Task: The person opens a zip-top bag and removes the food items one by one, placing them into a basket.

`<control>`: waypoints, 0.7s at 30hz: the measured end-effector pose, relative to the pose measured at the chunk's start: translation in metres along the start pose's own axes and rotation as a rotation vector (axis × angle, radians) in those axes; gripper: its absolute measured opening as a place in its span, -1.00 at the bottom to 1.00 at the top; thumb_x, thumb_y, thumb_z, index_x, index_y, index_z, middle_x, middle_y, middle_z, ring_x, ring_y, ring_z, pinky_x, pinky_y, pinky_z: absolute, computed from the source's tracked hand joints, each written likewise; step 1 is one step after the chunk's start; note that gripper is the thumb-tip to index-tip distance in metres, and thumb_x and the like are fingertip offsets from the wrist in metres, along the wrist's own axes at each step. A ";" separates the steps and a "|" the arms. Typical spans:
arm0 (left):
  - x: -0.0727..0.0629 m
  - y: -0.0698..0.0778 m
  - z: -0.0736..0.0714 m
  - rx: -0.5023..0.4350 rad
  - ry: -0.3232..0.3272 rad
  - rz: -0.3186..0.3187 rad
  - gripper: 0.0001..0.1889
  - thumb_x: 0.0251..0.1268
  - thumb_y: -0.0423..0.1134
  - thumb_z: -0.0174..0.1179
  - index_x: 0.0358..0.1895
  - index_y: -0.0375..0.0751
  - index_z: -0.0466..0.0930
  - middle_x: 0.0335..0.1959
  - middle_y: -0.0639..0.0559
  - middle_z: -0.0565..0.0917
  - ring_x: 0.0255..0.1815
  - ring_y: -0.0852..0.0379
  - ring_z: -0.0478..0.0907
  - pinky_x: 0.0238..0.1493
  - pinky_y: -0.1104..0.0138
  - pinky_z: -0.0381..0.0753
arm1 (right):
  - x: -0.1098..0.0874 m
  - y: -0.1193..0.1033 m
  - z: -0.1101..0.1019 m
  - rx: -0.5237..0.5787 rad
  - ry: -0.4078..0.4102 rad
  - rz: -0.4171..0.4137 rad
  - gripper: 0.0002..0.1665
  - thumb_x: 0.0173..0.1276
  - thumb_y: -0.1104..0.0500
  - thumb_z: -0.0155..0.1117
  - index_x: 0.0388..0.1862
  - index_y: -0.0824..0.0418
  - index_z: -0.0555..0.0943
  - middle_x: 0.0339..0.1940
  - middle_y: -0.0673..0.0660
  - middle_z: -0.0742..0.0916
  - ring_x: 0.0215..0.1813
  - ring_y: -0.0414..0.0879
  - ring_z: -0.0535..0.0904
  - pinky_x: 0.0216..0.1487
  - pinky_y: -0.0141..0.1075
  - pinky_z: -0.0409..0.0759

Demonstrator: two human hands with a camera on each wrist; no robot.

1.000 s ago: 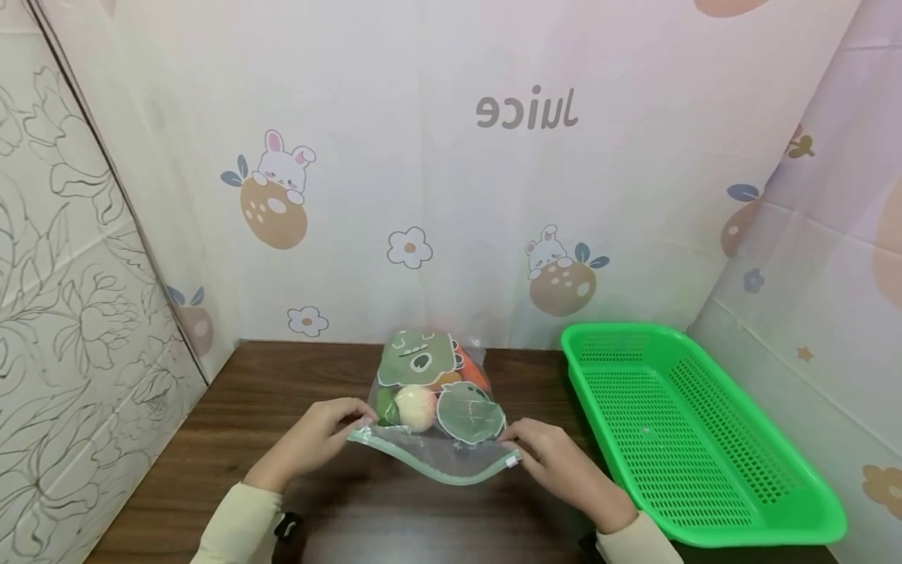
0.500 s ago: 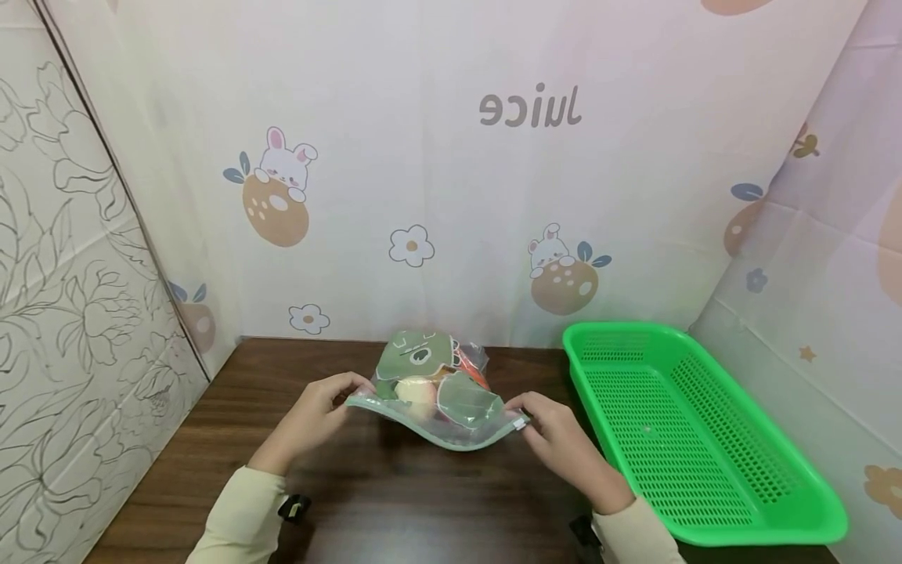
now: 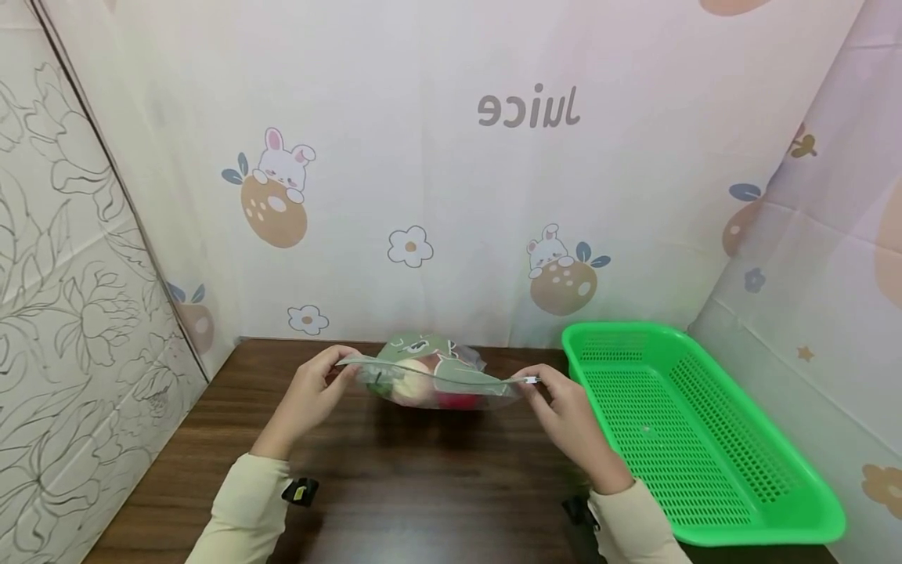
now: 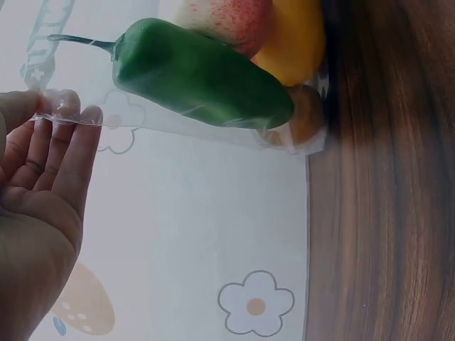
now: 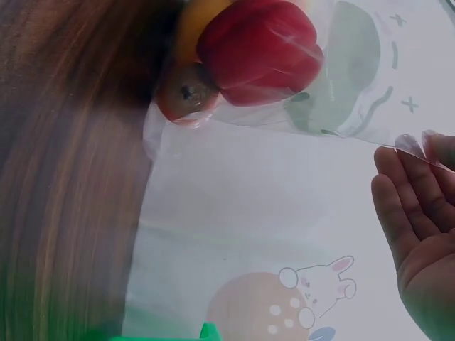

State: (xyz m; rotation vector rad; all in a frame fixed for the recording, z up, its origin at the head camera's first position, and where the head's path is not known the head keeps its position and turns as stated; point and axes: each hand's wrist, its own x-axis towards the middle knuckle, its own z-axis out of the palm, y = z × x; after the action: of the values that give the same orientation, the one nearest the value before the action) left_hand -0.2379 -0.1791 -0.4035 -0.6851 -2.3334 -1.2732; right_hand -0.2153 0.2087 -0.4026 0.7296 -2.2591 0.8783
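Observation:
A clear zip bag (image 3: 461,377) with green cartoon prints is held up by its top edge, mouth towards me. My left hand (image 3: 310,395) pinches its left corner between thumb and fingers. At the right corner my right hand (image 3: 567,423) pinches the edge beside a white slider (image 3: 531,380). Through the plastic, the left wrist view shows a long green pepper (image 4: 199,74), a peach (image 4: 231,21) and something yellow (image 4: 291,42). A red bell pepper (image 5: 259,53) and a round brownish-orange piece (image 5: 186,92) show in the right wrist view.
A green perforated plastic basket (image 3: 676,439) stands on the right of the dark wooden table (image 3: 423,486). Behind the bag rises a pale printed curtain (image 3: 423,172), with further curtains along both sides.
Both hands have raised the bag's top edge up and away from me. The bag, which lay sloping flat, now stands more upright, its mouth drawn nearly straight between the hands.

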 end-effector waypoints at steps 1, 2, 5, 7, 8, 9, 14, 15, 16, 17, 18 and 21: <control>0.000 0.000 0.000 -0.004 0.002 -0.002 -0.86 0.50 -0.31 0.16 0.00 -0.19 0.61 -0.09 0.01 0.63 -0.16 0.13 0.58 -0.20 0.31 0.62 | 0.000 0.000 0.000 0.006 -0.001 0.009 -0.76 0.31 0.39 0.39 -0.13 0.10 0.67 -0.16 -0.08 0.72 -0.24 -0.25 0.56 -0.31 -0.26 0.56; 0.000 0.000 0.000 -0.009 0.006 -0.007 -0.87 0.50 -0.31 0.16 0.00 -0.18 0.61 -0.09 0.01 0.63 -0.17 0.13 0.58 -0.21 0.32 0.61 | 0.001 0.000 0.001 0.017 -0.001 0.020 -0.75 0.32 0.38 0.39 -0.13 0.07 0.67 -0.16 -0.09 0.71 -0.26 -0.25 0.54 -0.31 -0.27 0.55; 0.002 0.001 0.001 -0.028 0.032 -0.008 -0.87 0.48 -0.32 0.18 -0.01 -0.20 0.60 -0.09 -0.01 0.63 -0.15 0.15 0.56 -0.22 0.37 0.59 | 0.004 0.001 0.001 0.087 0.005 0.062 -0.78 0.37 0.35 0.35 -0.11 0.05 0.67 -0.17 -0.06 0.72 -0.32 -0.20 0.53 -0.34 -0.34 0.52; 0.005 0.002 0.000 -0.048 0.058 -0.009 -0.86 0.47 -0.34 0.19 -0.01 -0.23 0.60 -0.07 -0.04 0.63 -0.15 0.17 0.55 -0.24 0.40 0.56 | 0.008 -0.001 0.001 0.182 0.011 0.113 -0.82 0.42 0.34 0.30 -0.11 0.08 0.66 -0.17 -0.01 0.73 -0.30 -0.13 0.57 -0.31 -0.39 0.53; 0.007 0.003 0.000 -0.060 0.070 -0.012 -0.86 0.46 -0.36 0.19 0.00 -0.24 0.59 -0.07 -0.05 0.62 -0.17 0.18 0.54 -0.25 0.42 0.55 | 0.011 -0.003 0.001 0.228 0.017 0.143 -0.84 0.44 0.34 0.27 -0.11 0.11 0.66 -0.17 0.01 0.73 -0.28 -0.08 0.60 -0.28 -0.42 0.54; 0.009 0.004 -0.001 -0.072 0.080 -0.015 -0.86 0.46 -0.38 0.19 0.00 -0.26 0.59 -0.07 -0.06 0.62 -0.17 0.19 0.54 -0.24 0.44 0.54 | 0.014 -0.005 0.001 0.277 0.025 0.172 -0.86 0.46 0.34 0.25 -0.10 0.15 0.66 -0.18 0.05 0.74 -0.24 -0.04 0.62 -0.25 -0.44 0.55; 0.016 0.013 -0.003 -0.114 0.113 -0.060 -0.87 0.48 -0.40 0.15 -0.01 -0.32 0.57 -0.15 -0.14 0.63 -0.26 0.06 0.56 -0.33 0.46 0.51 | 0.028 -0.025 -0.005 0.435 0.066 0.289 -0.89 0.52 0.37 0.15 -0.11 0.38 0.61 -0.20 0.27 0.75 -0.14 0.04 0.67 -0.11 -0.43 0.58; 0.016 0.017 -0.004 -0.120 0.118 -0.068 -0.87 0.50 -0.40 0.14 -0.01 -0.33 0.57 -0.17 -0.16 0.64 -0.27 0.00 0.58 -0.35 0.45 0.51 | 0.031 -0.029 -0.007 0.450 0.075 0.300 -0.89 0.52 0.37 0.14 -0.11 0.41 0.60 -0.20 0.30 0.75 -0.14 0.03 0.67 -0.09 -0.42 0.59; 0.017 0.023 -0.005 -0.125 0.124 -0.075 -0.87 0.51 -0.40 0.12 -0.01 -0.35 0.57 -0.20 -0.19 0.66 -0.29 -0.05 0.60 -0.37 0.44 0.51 | 0.033 -0.033 -0.008 0.454 0.081 0.308 -0.88 0.52 0.37 0.14 -0.11 0.43 0.59 -0.20 0.32 0.74 -0.14 0.02 0.67 -0.09 -0.42 0.59; 0.018 0.028 -0.007 -0.126 0.130 -0.079 -0.86 0.52 -0.40 0.11 -0.01 -0.36 0.58 -0.23 -0.21 0.67 -0.30 -0.09 0.60 -0.39 0.43 0.51 | 0.035 -0.034 -0.008 0.460 0.089 0.314 -0.88 0.53 0.37 0.14 -0.10 0.44 0.58 -0.21 0.33 0.73 -0.14 0.00 0.67 -0.08 -0.43 0.58; 0.019 0.035 -0.009 -0.130 0.135 -0.083 -0.86 0.52 -0.40 0.10 -0.02 -0.38 0.58 -0.25 -0.23 0.68 -0.31 -0.12 0.62 -0.39 0.41 0.53 | 0.037 -0.033 -0.008 0.463 0.097 0.319 -0.87 0.53 0.36 0.14 -0.10 0.43 0.58 -0.21 0.32 0.73 -0.15 -0.03 0.67 -0.08 -0.43 0.58; 0.022 0.053 -0.015 -0.141 0.151 -0.083 -0.84 0.54 -0.40 0.06 -0.03 -0.44 0.58 -0.29 -0.26 0.69 -0.26 -0.05 0.66 -0.30 0.41 0.57 | 0.041 -0.025 -0.005 0.460 0.120 0.326 -0.85 0.54 0.30 0.16 -0.09 0.38 0.61 -0.24 0.26 0.73 -0.17 -0.07 0.65 -0.11 -0.44 0.57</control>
State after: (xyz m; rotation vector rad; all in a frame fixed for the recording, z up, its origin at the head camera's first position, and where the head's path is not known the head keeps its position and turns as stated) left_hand -0.2231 -0.1626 -0.3486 -0.5195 -2.1861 -1.4833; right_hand -0.2244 0.1856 -0.3606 0.4839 -2.1189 1.5880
